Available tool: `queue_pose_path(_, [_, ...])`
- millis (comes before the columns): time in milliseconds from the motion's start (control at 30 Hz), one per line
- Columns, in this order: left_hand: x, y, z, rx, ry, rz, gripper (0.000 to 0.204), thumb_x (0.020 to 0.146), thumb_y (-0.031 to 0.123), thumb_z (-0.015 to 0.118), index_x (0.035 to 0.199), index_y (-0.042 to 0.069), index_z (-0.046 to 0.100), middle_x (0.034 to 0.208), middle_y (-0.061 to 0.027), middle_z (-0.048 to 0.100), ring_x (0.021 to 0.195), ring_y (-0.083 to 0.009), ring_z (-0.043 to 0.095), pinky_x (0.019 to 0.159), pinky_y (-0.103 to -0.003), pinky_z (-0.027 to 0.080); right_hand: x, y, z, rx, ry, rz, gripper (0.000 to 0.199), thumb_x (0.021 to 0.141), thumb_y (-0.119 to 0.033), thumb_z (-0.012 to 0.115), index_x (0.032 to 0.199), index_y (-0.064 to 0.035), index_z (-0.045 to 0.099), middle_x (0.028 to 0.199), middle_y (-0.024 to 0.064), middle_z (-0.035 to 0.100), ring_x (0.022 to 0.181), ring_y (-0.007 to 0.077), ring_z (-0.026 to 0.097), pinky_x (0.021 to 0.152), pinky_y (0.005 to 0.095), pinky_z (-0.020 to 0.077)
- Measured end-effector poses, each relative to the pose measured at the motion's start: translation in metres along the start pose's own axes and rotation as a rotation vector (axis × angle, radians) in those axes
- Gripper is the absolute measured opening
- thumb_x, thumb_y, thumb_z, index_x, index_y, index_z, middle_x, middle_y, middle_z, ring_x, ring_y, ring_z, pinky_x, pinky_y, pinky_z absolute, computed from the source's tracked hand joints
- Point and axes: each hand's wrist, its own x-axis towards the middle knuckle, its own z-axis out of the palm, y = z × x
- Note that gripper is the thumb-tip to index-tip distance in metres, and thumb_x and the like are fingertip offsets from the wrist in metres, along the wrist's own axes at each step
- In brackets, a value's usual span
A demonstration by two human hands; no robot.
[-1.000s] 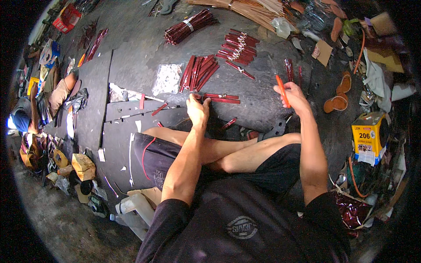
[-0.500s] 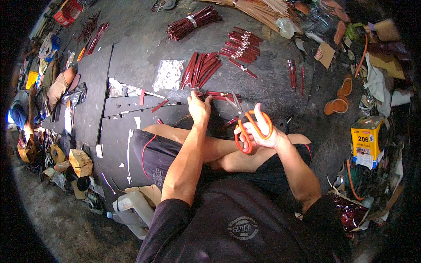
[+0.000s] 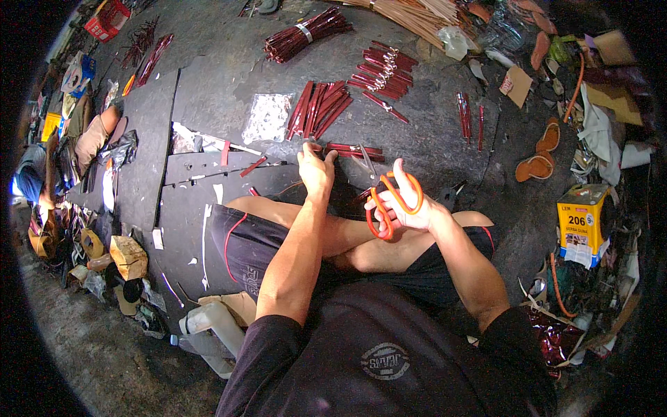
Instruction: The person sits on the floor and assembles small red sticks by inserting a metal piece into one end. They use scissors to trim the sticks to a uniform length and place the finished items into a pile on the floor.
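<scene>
Orange-handled scissors (image 3: pixel 420 194) sit in my right hand (image 3: pixel 410 212), its fingers through the loops and its thumb raised. Their metal blades point away from me, over the right part of some glossy dark red strips (image 3: pixel 354 151). My left hand (image 3: pixel 317 170) is closed at the strips' left end, with a bit of dark red showing at its fingertips. Just beyond it lies a fanned pile of dark red strips (image 3: pixel 318 110). Beside that pile is a clear plastic bag of small shiny pieces (image 3: pixel 267 118).
Farther off lie red strips with metal buckles (image 3: pixel 385 69) and a tied red bundle (image 3: pixel 308 33). Tan sandal pieces (image 3: pixel 535 167) and a yellow box (image 3: pixel 582 224) stand to the right. Another person's leg (image 3: pixel 97 135) shows at left, and a plastic jug (image 3: pixel 212 330) lies near my left elbow.
My right hand and the scissors have shifted slightly left, bringing the blades farther over the strips. My left hand has stayed almost where it was.
</scene>
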Motion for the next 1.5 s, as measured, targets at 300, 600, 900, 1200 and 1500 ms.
queue_pose_path(300, [-0.001,0.001,0.0,-0.008,0.002,-0.006,0.046,0.072,0.021,0.083,0.102,0.005,0.052,0.1,-0.0201,0.057,0.092,-0.0399,0.058,0.085,-0.044,0.047,0.004,0.0,-0.001,-0.026,0.001,-0.03,0.113,0.072,-0.094,0.019,0.109,0.0052,0.059,0.076,0.0101,0.06,0.066,0.0251,0.064,0.067,0.0389,0.0556])
queue_pose_path(600, [0.001,-0.002,0.001,0.004,-0.002,0.008,0.045,0.072,0.021,0.082,0.101,0.004,0.052,0.098,-0.0201,0.057,0.092,-0.04,0.057,0.085,-0.044,0.047,0.008,0.0,-0.004,-0.035,-0.003,0.001,0.113,0.071,-0.095,0.018,0.106,0.004,0.06,0.074,0.0089,0.061,0.063,0.0255,0.063,0.065,0.0375,0.055])
queue_pose_path(900, [0.0,0.0,0.0,-0.003,-0.006,0.003,0.047,0.072,0.024,0.083,0.102,0.003,0.052,0.098,-0.0214,0.056,0.092,-0.0407,0.057,0.086,-0.044,0.047,0.008,0.0,-0.003,-0.081,0.02,-0.028,0.115,0.069,-0.096,0.027,0.108,0.0078,0.057,0.075,0.0101,0.058,0.066,0.0264,0.064,0.069,0.0436,0.0566])
queue_pose_path(1200, [-0.006,0.014,-0.002,0.039,-0.018,-0.018,0.064,0.064,0.029,0.089,0.107,0.003,0.049,0.104,-0.0216,0.053,0.095,-0.0408,0.057,0.087,-0.044,0.048,0.007,0.002,0.001,-0.124,0.064,-0.02,0.114,0.074,-0.093,0.019,0.111,0.0071,0.057,0.076,0.0111,0.059,0.067,0.0249,0.063,0.069,0.0405,0.0558])
queue_pose_path(1500, [-0.003,0.012,0.001,0.065,-0.02,-0.031,0.07,0.061,0.031,0.091,0.109,0.003,0.049,0.104,-0.0224,0.053,0.095,-0.0413,0.058,0.087,-0.045,0.049,0.007,-0.005,0.001,-0.17,0.091,0.003,0.115,0.072,-0.094,0.019,0.107,0.0075,0.059,0.075,0.0103,0.057,0.066,0.0267,0.062,0.069,0.0431,0.0565])
